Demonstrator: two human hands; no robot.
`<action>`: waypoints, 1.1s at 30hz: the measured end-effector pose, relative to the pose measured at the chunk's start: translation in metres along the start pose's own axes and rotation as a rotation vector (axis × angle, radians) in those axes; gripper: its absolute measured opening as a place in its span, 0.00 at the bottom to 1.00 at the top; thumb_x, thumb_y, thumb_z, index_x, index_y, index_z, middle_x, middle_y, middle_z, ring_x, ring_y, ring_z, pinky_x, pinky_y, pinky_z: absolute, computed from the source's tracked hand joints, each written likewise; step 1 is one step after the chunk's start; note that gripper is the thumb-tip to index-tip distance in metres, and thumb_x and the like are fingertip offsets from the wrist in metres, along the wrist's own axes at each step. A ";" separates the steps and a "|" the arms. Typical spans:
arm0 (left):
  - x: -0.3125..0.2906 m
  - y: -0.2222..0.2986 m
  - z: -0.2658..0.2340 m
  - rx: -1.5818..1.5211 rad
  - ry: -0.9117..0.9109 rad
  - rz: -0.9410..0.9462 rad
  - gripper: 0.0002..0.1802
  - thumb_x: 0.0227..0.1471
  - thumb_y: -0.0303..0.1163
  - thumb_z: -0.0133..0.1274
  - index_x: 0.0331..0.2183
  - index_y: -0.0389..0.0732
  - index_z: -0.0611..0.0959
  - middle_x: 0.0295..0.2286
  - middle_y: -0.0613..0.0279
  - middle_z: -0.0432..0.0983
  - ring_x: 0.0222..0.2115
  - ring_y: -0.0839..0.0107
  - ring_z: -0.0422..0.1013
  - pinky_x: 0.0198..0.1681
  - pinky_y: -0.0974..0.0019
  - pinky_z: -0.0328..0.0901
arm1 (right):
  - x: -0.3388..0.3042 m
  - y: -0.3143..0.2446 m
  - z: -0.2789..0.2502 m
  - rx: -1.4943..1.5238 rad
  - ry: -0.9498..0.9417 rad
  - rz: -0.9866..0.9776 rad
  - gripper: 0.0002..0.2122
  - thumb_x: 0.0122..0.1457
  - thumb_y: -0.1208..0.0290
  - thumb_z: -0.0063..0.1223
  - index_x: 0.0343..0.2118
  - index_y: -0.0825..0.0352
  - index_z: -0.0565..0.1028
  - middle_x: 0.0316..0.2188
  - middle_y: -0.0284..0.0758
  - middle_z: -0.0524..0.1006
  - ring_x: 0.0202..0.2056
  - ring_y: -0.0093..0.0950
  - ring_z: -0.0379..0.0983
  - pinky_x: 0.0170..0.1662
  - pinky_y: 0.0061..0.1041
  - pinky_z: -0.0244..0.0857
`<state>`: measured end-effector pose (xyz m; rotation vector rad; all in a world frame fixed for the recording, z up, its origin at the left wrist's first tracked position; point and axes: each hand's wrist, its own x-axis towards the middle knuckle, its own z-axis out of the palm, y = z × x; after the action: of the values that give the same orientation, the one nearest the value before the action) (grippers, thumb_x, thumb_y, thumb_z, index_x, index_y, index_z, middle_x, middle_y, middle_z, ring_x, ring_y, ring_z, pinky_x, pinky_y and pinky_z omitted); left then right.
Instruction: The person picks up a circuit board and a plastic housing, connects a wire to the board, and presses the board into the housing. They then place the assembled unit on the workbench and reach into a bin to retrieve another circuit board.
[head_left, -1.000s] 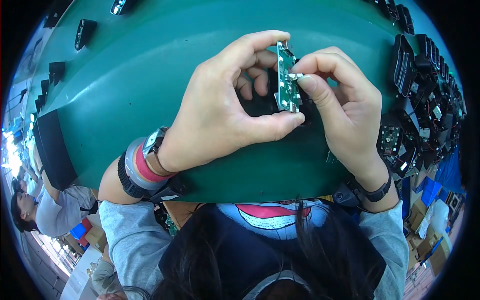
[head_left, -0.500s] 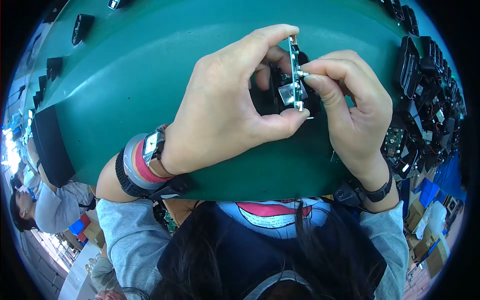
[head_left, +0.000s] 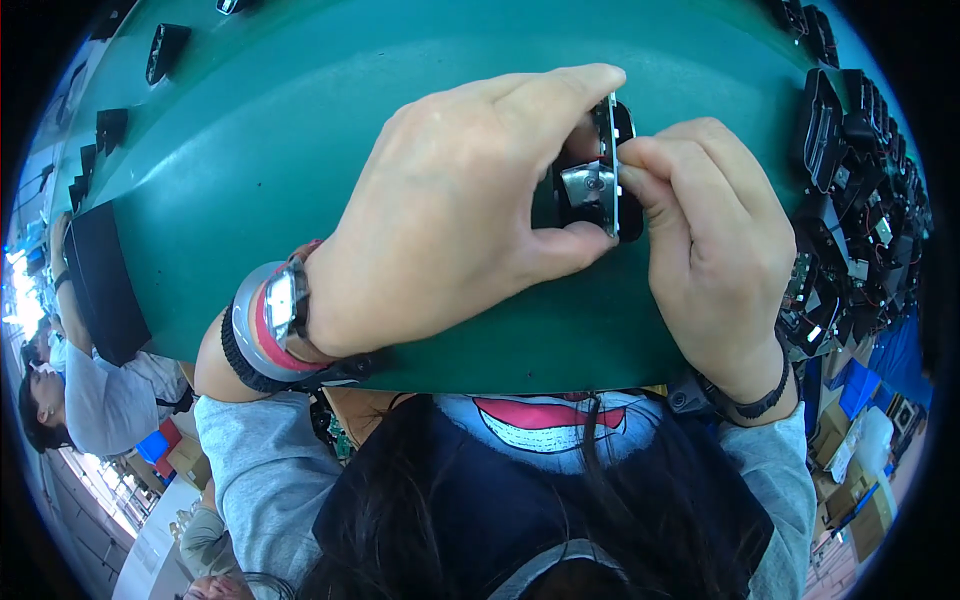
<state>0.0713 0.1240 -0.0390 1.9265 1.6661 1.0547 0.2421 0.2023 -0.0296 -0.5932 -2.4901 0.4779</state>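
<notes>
Left hand (head_left: pixel 440 200): back upward, arched; thumb and a fingertip clamp opposite ends of the circuit board (head_left: pixel 614 170), which stands edge-on between the hands. Black housing (head_left: pixel 630 215) shows behind the board. Right hand (head_left: pixel 725 220): fingers curled, thumb and forefinger at the board's right face — pinch contents hidden, cannot tell.

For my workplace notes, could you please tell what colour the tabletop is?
The tabletop is green; it shows best in the head view.
</notes>
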 end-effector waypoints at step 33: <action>0.011 -0.003 -0.017 -0.454 -0.359 -0.323 0.56 0.43 0.30 0.64 0.63 0.34 0.45 0.28 0.53 0.76 0.30 0.61 0.73 0.38 0.68 0.66 | 0.007 0.034 0.009 1.044 -0.253 0.565 0.17 0.57 0.70 0.57 0.49 0.69 0.71 0.39 0.30 0.75 0.35 0.13 0.69 0.30 0.09 0.59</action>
<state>0.0567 0.1321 -0.0265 1.3992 1.3372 0.8135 0.2421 0.2329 -0.0492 -0.7783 -1.8300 1.9733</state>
